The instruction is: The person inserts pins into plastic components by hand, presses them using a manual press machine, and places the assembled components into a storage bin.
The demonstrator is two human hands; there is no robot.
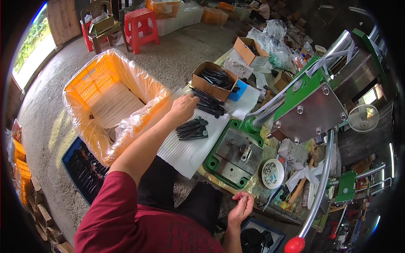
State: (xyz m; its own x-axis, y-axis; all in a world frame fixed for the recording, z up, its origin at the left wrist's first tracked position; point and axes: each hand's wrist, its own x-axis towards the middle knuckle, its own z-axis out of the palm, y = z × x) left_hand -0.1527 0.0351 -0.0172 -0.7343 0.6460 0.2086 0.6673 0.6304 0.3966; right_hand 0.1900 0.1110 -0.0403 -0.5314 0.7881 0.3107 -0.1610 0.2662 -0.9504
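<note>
My left hand (184, 109) reaches to the near side of a row of slim black parts (207, 102), its fingers bent in and touching the row's left edge. Whatever lies between those fingertips is hidden. A second, smaller pile of black parts (193, 129) rests on the white foam sheet (181, 154), below that hand. By the table's front edge is my right hand (241, 207), its fingers curled and thumb against them; nothing in it can be made out. Nearest to it are the green-based press (234, 154) with a steel fixture and a white bowl (272, 173) of small metal pieces.
An orange crate (90, 84) lined with clear plastic stands left of the table. Behind the row sits a cardboard box (215, 80) of black parts. The press lever with its red knob (294, 245) hangs at the right. A blue crate (84, 164) of dark parts is on the floor.
</note>
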